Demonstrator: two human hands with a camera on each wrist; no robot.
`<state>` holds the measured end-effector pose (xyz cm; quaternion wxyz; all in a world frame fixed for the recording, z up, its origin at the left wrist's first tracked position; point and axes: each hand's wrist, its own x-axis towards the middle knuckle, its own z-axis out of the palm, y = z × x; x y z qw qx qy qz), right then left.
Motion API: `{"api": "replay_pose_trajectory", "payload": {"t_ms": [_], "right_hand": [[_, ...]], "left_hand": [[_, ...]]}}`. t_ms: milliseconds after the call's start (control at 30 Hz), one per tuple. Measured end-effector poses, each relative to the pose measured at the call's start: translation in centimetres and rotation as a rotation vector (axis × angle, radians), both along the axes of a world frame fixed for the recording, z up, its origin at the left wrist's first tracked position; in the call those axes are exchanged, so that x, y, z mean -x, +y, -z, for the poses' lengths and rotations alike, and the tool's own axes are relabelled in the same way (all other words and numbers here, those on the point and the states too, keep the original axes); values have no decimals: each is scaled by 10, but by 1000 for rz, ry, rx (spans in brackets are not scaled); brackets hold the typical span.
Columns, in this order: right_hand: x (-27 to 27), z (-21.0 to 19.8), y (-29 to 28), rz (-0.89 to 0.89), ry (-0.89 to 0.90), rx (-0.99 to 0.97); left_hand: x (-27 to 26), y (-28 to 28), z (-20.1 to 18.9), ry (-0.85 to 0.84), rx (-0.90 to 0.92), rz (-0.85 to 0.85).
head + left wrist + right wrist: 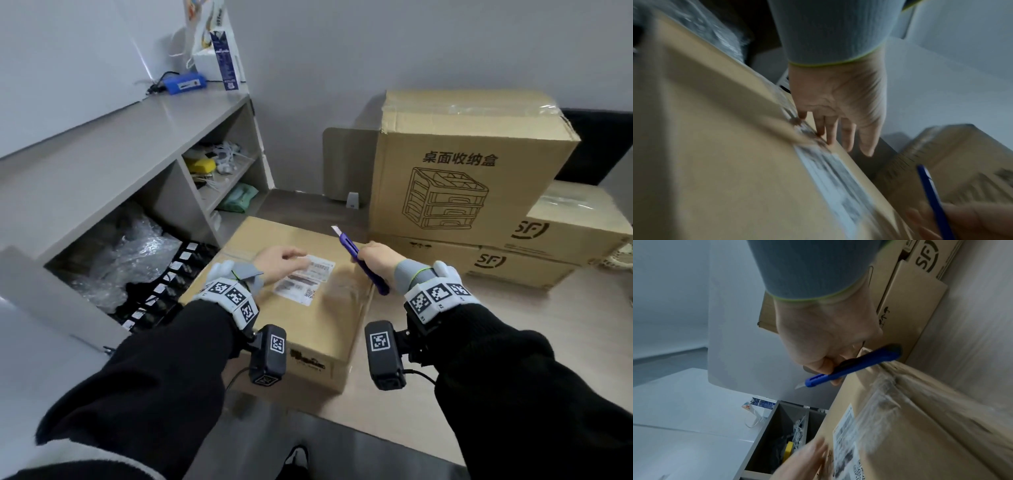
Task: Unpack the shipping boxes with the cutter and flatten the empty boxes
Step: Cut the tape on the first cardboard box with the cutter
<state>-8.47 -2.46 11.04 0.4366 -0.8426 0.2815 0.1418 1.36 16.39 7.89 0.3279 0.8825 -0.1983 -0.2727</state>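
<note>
A taped brown shipping box (329,298) with a white label (308,279) lies on the floor in front of me. My left hand (284,262) rests flat on its top with straight fingers (846,138) touching the label edge. My right hand (375,260) grips a blue cutter (359,263), blade (336,230) out and pointing up and away, above the box's right edge. In the right wrist view the cutter (849,368) sits in my curled fingers, its blade clear of the box (910,426).
A large printed box (466,164) stands on two flat SF boxes (534,246) at the right. A grey shelf unit (144,171) at the left holds bubble wrap (130,260), cables and small items. Bare floor (428,349) lies to the right of the box.
</note>
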Motion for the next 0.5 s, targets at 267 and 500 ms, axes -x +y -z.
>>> {"api": "replay_pose_trajectory", "payload": {"t_ms": [267, 500], "right_hand": [[-14, 1, 6, -8, 85, 55], [-20, 1, 2, -106, 187, 236]], "left_hand": [[-15, 93, 12, -90, -471, -604], [-17, 100, 24, -18, -509, -647]]}}
